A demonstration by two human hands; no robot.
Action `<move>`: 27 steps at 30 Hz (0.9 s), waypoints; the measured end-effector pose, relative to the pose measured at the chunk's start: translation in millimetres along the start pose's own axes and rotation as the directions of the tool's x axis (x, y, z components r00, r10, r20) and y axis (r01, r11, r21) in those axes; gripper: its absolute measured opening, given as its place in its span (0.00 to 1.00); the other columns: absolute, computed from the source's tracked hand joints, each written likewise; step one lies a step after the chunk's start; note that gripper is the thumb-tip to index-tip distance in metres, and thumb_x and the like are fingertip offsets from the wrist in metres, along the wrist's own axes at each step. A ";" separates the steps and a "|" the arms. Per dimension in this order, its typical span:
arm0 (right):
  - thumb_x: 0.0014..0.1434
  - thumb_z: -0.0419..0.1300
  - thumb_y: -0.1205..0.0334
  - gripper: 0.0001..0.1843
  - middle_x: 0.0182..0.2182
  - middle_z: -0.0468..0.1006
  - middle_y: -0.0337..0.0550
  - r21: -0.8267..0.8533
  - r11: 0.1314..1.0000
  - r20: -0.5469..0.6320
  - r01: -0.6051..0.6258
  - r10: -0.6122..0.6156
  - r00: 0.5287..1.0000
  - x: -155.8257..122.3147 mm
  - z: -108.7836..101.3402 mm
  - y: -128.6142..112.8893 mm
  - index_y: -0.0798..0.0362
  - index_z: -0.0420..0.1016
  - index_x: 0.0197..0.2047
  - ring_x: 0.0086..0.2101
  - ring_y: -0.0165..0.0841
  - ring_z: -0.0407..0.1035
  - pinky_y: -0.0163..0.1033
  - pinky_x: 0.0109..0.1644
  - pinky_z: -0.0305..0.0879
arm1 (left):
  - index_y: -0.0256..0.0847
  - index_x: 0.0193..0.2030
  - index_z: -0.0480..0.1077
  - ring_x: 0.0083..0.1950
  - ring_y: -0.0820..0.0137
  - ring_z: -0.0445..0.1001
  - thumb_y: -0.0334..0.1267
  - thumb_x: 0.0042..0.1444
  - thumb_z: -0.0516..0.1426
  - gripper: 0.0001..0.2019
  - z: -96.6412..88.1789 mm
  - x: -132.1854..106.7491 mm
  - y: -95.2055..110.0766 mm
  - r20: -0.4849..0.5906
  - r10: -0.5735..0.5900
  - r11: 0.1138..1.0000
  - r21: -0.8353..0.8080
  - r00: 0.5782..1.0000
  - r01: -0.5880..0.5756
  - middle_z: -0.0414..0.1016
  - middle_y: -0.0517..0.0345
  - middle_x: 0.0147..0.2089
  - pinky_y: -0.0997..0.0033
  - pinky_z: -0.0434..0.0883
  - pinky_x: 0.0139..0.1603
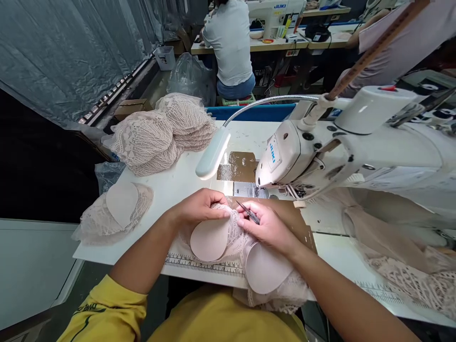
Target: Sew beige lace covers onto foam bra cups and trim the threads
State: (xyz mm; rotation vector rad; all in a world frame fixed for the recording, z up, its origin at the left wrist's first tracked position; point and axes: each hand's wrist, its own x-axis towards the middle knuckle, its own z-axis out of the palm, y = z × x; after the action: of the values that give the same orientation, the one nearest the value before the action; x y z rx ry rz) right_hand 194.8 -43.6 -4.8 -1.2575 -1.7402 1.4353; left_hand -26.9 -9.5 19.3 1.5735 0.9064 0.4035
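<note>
A pale pink lace bra with two smooth cups lies at the table's front edge, partly hanging over it. My left hand pinches the lace above the left cup. My right hand is closed on the lace between the cups, and a small pair of dark metal thread snips sits in its fingers, pointing up and left. The right cup hangs below my right wrist. Just beyond my hands is the needle area of a white sewing machine.
Stacked lace cups stand at the back left, with another lace piece and cup nearer. A lamp arches over the table. More lace fabric lies at right. Two people sit or stand beyond, one in a white shirt.
</note>
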 end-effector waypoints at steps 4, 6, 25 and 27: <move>0.57 0.59 0.56 0.11 0.34 0.74 0.39 0.003 1.000 -0.054 0.006 -0.006 0.999 -3.0 2.4 -1.8 0.50 0.71 0.43 0.35 0.33 0.68 0.38 0.38 0.66 | 0.35 0.36 0.71 0.32 0.75 0.61 0.43 0.51 0.61 0.12 7.9 3.6 1.8 0.024 -0.006 1.000 -0.008 1.000 0.006 0.66 0.62 0.30 0.77 0.59 0.32; 0.57 0.59 0.55 0.14 0.36 0.74 0.40 0.016 0.999 -0.074 0.033 -0.031 0.997 -3.6 0.4 0.6 0.50 0.71 0.46 0.36 0.33 0.68 0.38 0.40 0.66 | 0.35 0.35 0.72 0.32 0.74 0.63 0.42 0.51 0.61 0.11 11.5 4.5 4.0 0.019 -0.040 0.999 -0.028 0.999 0.040 0.67 0.61 0.30 0.76 0.59 0.33; 0.59 0.59 0.57 0.11 0.36 0.77 0.41 0.020 0.993 0.000 0.118 -0.118 0.993 -5.4 -5.8 -4.8 0.51 0.74 0.43 0.37 0.33 0.71 0.38 0.40 0.66 | 0.34 0.29 0.76 0.30 0.74 0.63 0.39 0.50 0.62 0.09 25.3 7.0 8.3 -0.069 -0.099 0.972 -0.222 0.993 0.082 0.68 0.61 0.25 0.75 0.58 0.30; 0.60 0.58 0.56 0.10 0.37 0.78 0.41 -0.004 0.993 -0.017 0.117 -0.117 0.993 -6.1 -5.3 -5.4 0.51 0.75 0.42 0.37 0.33 0.71 0.39 0.41 0.66 | 0.34 0.27 0.75 0.29 0.76 0.61 0.39 0.50 0.62 0.09 25.5 7.1 9.7 -0.055 -0.085 0.974 -0.214 0.995 0.071 0.66 0.62 0.24 0.76 0.57 0.29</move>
State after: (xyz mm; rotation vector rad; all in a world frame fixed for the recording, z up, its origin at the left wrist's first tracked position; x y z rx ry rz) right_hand 200.2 -46.7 2.6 -1.1457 -1.7752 1.3514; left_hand -1.3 -21.3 21.1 1.3328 0.9391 0.4806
